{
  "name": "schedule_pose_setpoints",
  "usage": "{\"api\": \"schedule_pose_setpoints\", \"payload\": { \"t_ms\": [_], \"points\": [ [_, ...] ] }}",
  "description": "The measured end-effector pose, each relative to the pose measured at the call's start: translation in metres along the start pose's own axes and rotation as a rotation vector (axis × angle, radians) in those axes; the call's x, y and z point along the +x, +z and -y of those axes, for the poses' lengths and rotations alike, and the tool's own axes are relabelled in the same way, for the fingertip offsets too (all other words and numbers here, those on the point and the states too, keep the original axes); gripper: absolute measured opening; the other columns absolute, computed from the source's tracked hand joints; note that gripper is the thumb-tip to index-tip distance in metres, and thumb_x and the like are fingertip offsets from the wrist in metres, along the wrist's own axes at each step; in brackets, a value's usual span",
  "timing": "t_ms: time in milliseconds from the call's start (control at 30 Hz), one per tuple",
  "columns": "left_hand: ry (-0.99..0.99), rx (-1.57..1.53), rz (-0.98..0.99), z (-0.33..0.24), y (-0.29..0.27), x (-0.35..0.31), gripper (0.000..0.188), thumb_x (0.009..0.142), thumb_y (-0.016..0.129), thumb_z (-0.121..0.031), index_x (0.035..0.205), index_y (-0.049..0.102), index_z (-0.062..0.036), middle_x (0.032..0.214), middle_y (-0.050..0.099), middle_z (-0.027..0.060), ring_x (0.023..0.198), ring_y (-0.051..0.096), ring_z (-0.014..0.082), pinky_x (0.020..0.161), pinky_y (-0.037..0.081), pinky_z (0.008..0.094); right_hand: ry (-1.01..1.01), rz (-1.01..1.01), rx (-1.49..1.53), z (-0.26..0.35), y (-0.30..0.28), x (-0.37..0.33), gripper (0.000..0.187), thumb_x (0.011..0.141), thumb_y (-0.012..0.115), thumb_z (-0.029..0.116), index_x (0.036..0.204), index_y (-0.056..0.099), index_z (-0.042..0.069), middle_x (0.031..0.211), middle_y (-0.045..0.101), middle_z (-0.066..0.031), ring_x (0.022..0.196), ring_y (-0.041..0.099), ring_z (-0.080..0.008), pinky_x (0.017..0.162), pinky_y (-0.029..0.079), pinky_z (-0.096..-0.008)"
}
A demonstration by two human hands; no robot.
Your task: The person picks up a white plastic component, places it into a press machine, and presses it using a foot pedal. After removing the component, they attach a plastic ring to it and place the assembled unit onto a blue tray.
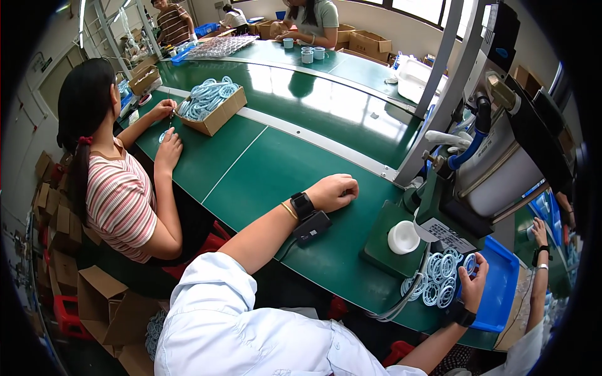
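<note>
My left hand [335, 193] rests over the green tabletop with its fingers curled in; whether anything is inside them is hidden. To the right, my right hand [473, 285] pinches a light blue plastic ring [469, 264] between thumb and fingers. Several more of these rings [432, 292] lie in a loose pile just left of that hand. Between my hands, a round white plastic fixture [403, 238] sits on the green base [376, 249] of a bench press [501, 175].
A blue tray [513, 282] stands beyond my right hand. Cables [401, 306] run along the table's front edge. At left, a co-worker [119, 188] handles small parts beside a cardboard box [229, 113] of blue rings. Other people work across the bench and at far right.
</note>
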State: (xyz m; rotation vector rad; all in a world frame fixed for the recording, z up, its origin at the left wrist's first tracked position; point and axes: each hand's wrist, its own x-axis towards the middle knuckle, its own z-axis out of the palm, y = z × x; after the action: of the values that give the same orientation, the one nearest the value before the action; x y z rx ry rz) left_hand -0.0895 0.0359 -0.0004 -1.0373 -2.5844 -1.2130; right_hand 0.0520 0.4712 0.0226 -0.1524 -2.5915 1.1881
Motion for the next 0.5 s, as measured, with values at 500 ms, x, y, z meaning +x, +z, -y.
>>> {"api": "schedule_pose_setpoints", "payload": {
  "t_ms": [500],
  "points": [
    [0.009, 0.0, -0.003, 0.002, 0.0, 0.0, 0.003, 0.079, 0.056, -0.005, 0.082, 0.057, -0.0041, 0.081, 0.055, 0.0084, 0.075, 0.055, 0.0232, 0.066, 0.047, 0.0317, -0.009, 0.018, -0.093, -0.014, 0.0, 0.002, 0.06, 0.076, 0.07, 0.033, 0.125, 0.048, 0.005, 0.116, 0.046, -0.0092, 0.105, 0.047, -0.0229, 0.093, 0.038, -0.0333]
  ]
}}
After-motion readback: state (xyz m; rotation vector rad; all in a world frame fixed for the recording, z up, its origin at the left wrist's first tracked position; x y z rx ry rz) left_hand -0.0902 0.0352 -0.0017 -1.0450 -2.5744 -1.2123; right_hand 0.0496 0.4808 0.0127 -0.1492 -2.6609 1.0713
